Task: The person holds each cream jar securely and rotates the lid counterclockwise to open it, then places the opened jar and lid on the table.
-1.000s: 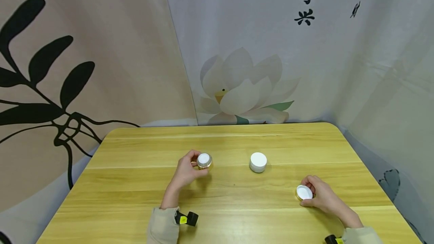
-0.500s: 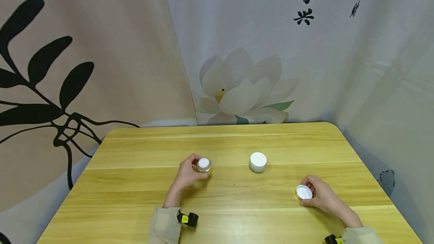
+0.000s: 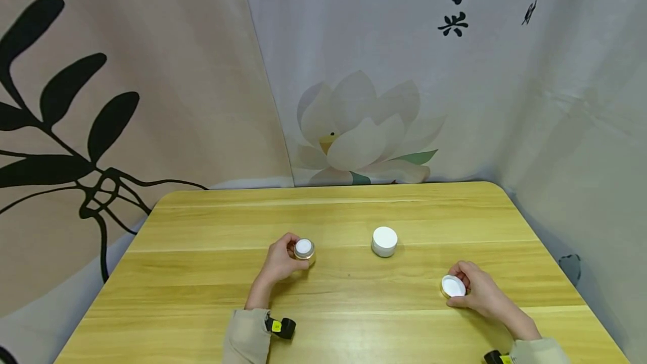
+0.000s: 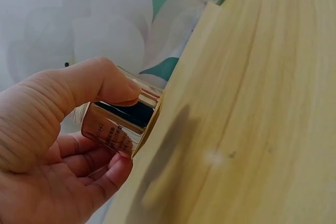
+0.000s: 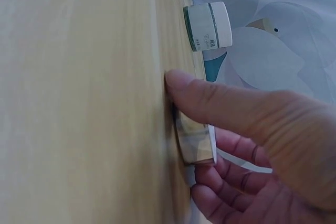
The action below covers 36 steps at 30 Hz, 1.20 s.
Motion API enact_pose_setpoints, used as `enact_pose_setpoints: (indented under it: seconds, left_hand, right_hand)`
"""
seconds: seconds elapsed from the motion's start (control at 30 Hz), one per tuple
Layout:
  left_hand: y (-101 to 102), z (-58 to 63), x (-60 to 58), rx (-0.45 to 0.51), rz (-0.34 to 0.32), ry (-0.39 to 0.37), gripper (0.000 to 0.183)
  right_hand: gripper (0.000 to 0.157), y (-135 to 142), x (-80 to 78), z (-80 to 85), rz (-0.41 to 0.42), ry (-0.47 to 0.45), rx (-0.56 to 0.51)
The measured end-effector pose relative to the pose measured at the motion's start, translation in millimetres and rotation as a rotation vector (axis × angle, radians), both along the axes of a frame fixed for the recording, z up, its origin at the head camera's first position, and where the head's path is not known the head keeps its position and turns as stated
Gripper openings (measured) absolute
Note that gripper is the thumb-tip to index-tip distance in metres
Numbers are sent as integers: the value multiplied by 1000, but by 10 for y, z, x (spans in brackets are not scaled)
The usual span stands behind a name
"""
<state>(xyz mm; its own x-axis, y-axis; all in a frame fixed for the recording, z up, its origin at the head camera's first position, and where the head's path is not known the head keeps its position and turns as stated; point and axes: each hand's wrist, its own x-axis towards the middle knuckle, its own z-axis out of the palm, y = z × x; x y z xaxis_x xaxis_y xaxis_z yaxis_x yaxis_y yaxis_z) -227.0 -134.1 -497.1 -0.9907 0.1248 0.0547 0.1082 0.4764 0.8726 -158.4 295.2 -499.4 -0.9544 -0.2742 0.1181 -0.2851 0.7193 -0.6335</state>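
Observation:
My left hand (image 3: 279, 262) grips a small gold cosmetic jar (image 3: 304, 250) between thumb and fingers, left of the table's middle. The jar stands upright with a white disc on top. In the left wrist view its shiny gold side (image 4: 113, 129) bears dark print, and its base is at or just above the wood; I cannot tell which. On the right, my right hand (image 3: 482, 294) pinches a round gold lid (image 3: 453, 287), its white inside facing up. Seen from the right wrist, the lid's gold rim (image 5: 195, 142) lies low against the tabletop.
A white jar (image 3: 384, 242) with its lid on stands between the hands, farther back; a printed label (image 5: 203, 27) shows on its side. The wooden table (image 3: 354, 319) ends at a printed cloth backdrop (image 3: 364, 44).
My left hand has lowered the gold jar slightly toward the front of the table. The right hand and the lid have stayed in place, as has the white jar.

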Motion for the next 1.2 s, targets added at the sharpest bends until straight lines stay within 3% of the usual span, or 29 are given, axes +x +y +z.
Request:
enact_pose_setpoints:
  seconds: [0.33,0.8,1.0,1.2]
  left_hand:
    - [-2,-69,-10,-32,-18,5,45]
    - [-5,-73,-9,-45,-33,-18,46]
    - [11,56,-36,-45,-64,-28,61]
    - [213,266,-102,43,-91,121,53]
  right_hand:
    - [50,11,-10,-28,6,48,0]
    - [51,17,-19,-39,-1,41,10]
    - [51,17,-19,-51,2,44,5]
    - [51,18,-21,-47,3,62,2]
